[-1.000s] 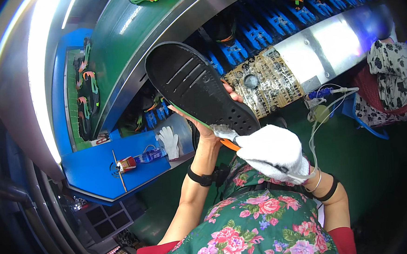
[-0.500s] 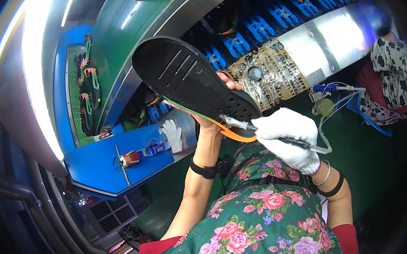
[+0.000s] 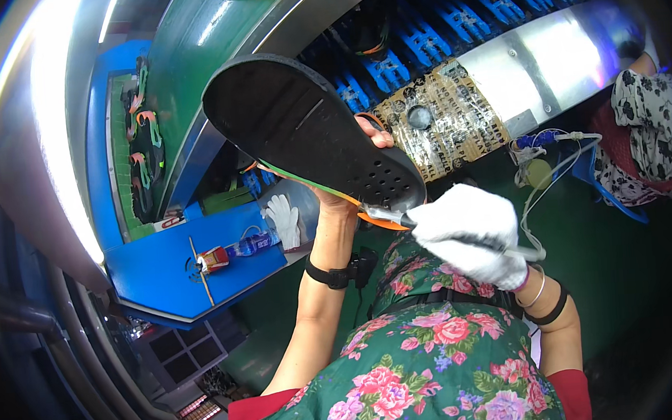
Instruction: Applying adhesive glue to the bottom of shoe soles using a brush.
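A shoe (image 3: 301, 135) with a black sole, several small round holes toward its near end and a green-to-orange edge is held up, sole facing me. My bare left hand (image 3: 334, 198) grips it from beneath, fingertips showing at its right edge. My right hand (image 3: 470, 232), in a white knit glove, is closed round a pen-like tool with a pale metal tip (image 3: 386, 213). That tip meets the orange edge near the sole's lower end; whether it touches is hard to tell. A pale hose (image 3: 535, 253) comes out behind the glove.
On the blue bench (image 3: 151, 271) at left lie a white glove (image 3: 282, 219), a bottle (image 3: 253, 244) and a thin stick (image 3: 201, 270). Blue racks (image 3: 427, 44) line the machine ahead, beside a taped panel (image 3: 450, 126). Someone's patterned sleeve (image 3: 645, 106) shows at right.
The shoe has shifted slightly left and tilted. My right hand has moved a little left and down, and the tool tip has slid lower along the orange edge.
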`<state>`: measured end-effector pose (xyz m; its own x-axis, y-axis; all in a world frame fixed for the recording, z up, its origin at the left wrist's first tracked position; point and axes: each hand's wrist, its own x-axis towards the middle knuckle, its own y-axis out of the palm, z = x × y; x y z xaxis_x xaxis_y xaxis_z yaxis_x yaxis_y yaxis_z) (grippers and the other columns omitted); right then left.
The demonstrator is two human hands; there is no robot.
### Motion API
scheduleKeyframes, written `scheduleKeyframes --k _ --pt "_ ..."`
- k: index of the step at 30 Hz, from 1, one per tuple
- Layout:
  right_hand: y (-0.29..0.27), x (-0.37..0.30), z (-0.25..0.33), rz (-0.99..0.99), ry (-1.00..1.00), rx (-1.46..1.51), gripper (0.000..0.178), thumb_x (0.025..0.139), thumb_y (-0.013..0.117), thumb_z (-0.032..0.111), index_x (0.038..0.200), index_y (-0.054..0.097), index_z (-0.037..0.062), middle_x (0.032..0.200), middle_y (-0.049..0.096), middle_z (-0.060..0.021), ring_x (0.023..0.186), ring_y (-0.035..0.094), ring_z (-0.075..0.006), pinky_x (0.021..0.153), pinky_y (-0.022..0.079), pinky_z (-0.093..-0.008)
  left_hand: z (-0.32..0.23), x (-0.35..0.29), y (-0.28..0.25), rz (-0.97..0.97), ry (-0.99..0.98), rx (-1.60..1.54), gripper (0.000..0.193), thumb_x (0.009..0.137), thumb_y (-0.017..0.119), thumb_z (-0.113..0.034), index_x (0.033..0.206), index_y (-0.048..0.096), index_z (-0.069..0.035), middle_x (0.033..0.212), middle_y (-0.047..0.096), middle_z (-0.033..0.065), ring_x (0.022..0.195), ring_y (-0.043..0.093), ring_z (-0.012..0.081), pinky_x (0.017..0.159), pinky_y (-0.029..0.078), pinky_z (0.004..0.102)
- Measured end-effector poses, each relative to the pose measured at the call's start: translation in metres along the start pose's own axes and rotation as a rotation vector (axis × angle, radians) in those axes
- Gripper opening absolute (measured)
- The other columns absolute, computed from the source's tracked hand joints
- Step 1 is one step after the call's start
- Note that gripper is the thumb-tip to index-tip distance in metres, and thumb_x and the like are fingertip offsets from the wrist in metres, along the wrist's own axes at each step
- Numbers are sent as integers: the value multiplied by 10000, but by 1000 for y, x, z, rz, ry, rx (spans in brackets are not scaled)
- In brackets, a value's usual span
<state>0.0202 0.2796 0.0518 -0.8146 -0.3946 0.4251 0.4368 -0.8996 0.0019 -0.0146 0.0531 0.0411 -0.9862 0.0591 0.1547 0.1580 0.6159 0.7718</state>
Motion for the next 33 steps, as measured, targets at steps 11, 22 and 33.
scheduleKeyframes --k 11,22,33 --pt "-2 -2 -2 -65 -4 17 276 772 820 3 1040 791 61 985 777 -104 806 726 -255 716 582 -344 -4 3 3 39 31 80 597 1011 556 -507 1160 602 69 1057 643 164 966 678 280 937 522 466" --pt "-1 -6 5 37 -90 -145 304 770 816 17 1065 788 81 1040 775 -93 878 730 -263 751 579 -363 -4 5 -6 9 -41 96 720 975 584 -615 1177 598 76 1011 661 189 997 680 331 942 559 444" --pt "3 -7 4 -62 -89 -183 323 757 842 10 1060 788 108 1049 776 -95 880 731 -246 753 576 -353 10 9 -20 12 -39 -41 945 830 636 -802 1219 574 57 1081 653 175 1123 645 352 980 567 467"
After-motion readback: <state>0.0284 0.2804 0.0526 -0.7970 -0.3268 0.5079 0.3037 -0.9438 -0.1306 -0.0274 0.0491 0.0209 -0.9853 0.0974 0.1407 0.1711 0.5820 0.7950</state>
